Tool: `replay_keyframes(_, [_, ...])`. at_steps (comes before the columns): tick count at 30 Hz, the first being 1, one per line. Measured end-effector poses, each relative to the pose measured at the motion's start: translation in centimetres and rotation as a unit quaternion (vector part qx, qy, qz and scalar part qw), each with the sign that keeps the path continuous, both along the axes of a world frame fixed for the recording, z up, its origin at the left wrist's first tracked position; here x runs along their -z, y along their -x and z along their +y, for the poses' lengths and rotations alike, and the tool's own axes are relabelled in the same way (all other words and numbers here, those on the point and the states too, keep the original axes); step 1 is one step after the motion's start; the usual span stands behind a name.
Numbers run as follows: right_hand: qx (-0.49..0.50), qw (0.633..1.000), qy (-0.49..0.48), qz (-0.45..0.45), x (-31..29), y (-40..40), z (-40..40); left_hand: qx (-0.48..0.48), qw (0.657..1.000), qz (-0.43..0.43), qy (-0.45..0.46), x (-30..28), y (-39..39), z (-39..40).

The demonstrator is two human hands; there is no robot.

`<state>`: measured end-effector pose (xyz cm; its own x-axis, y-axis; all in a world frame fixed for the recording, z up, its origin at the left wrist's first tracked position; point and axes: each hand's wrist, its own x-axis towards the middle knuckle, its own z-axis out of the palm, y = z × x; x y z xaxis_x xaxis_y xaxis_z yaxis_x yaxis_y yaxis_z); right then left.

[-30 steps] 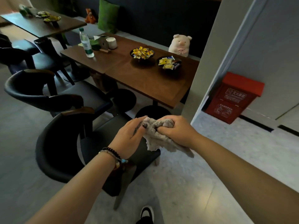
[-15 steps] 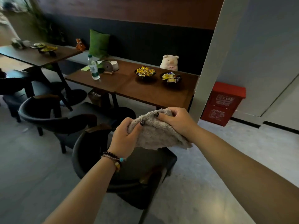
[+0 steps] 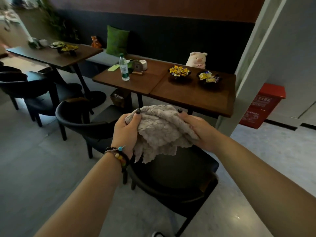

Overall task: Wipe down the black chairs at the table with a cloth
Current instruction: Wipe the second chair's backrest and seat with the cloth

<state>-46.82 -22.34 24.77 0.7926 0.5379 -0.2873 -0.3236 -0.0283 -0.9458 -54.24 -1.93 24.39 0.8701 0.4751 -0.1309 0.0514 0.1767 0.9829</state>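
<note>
Cloth held above the nearest black chair

The left hand (image 3: 125, 132) and the right hand (image 3: 200, 130) each gripped an edge of the grey cloth (image 3: 159, 132), fingers curled round it. The cloth hung bunched between them, above the seat of the nearest black chair (image 3: 172, 178), near the wooden table (image 3: 179, 93)

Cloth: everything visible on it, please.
The cloth is beige-grey, plush and ribbed like microfibre, and looks dry. It is bunched and partly spread between both hands, held in the air above the nearest black chair, not touching it. The left hand grips its left edge, the right hand its right; ragged lower folds hang loose.
</note>
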Motion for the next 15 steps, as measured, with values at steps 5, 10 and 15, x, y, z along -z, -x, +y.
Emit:
replay_keyframes(5, [0.017,0.997,-0.071,0.041,2.0,-2.8,4.0,0.002,0.983,0.102,0.151,2.2,-3.6,4.5])
replay_keyframes(10, [-0.059,0.991,-0.114,0.031,2.1,-8.8,7.8,0.083,0.966,0.125,0.209,4.6,-9.7,9.6])
replay_keyframes(15, [-0.007,1.000,0.028,-0.011,1.2,-13.3,12.8,0.278,0.928,0.097,0.230,5.4,-14.0,13.3])
